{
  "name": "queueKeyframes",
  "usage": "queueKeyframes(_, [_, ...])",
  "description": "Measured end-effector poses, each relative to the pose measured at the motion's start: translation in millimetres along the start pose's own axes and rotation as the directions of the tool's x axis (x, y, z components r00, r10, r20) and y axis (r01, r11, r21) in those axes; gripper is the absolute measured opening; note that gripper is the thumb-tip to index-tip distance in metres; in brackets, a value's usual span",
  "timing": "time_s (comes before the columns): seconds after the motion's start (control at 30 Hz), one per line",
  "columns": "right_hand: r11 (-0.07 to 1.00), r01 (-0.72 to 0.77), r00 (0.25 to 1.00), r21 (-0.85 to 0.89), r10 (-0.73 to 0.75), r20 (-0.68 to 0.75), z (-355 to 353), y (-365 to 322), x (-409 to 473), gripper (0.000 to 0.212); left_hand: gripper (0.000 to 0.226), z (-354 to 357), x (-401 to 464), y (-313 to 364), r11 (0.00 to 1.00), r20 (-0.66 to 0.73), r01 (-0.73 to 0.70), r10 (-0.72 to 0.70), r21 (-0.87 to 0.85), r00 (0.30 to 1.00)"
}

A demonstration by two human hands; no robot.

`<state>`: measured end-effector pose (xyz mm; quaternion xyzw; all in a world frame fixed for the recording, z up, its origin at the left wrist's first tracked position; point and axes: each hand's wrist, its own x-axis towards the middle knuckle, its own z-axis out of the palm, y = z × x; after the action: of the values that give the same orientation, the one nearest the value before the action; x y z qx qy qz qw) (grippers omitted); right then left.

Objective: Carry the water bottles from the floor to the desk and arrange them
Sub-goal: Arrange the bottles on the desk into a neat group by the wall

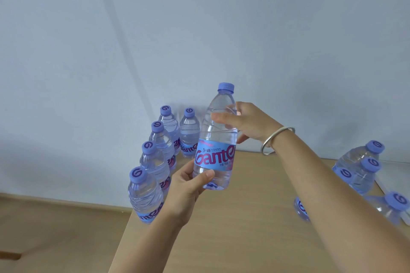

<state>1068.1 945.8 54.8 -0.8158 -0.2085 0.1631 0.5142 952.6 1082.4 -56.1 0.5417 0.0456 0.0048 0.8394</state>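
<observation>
My left hand (188, 186) grips held bottle (216, 139) at base, my right hand (246, 124) pinches its shoulder; upright above desk (244, 217), beside bottle row (155, 162).

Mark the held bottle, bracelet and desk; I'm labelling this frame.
held bottle (214, 157): head view, on its blue label.
bracelet (276, 139): head view, on the metal band.
desk (250, 217): head view, on bare wood.
</observation>
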Motion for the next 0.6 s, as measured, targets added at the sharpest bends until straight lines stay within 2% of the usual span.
queueKeyframes(0.17, [0.999,-0.038,0.997,0.035,0.041,-0.069,18.6,12.8,6.6,0.021,0.059,-15.4,4.6,-13.6,0.990,-0.100,0.044,-0.030,0.135,0.994])
queueKeyframes(0.23, [0.997,-0.050,0.992,-0.061,0.043,-0.116,33.7,26.6,14.1,0.034,0.057,-20.2,4.2,-26.3,0.957,-0.207,0.088,-0.030,0.276,0.978])
queueKeyframes(0.3, [0.984,-0.074,0.987,-0.162,0.048,-0.154,50.5,41.2,21.2,0.055,0.056,-20.8,0.8,-41.7,0.911,-0.347,0.176,-0.039,0.373,0.937])
queueKeyframes(0.37, [0.974,-0.099,0.979,-0.204,0.059,-0.194,66.1,52.1,25.4,0.061,0.065,-18.1,-1.4,-54.3,0.884,-0.415,0.262,-0.087,0.387,0.906])
queueKeyframes(0.43, [0.966,-0.120,0.972,-0.228,0.068,-0.223,78.5,58.0,29.2,0.064,0.070,-16.9,1.8,-60.6,0.871,-0.428,0.301,-0.119,0.388,0.896])
queueKeyframes(0.6, [0.960,-0.157,0.967,-0.232,0.102,-0.235,96.3,66.5,45.0,0.064,0.067,-25.2,23.2,-63.1,0.865,-0.426,0.347,-0.178,0.363,0.887])
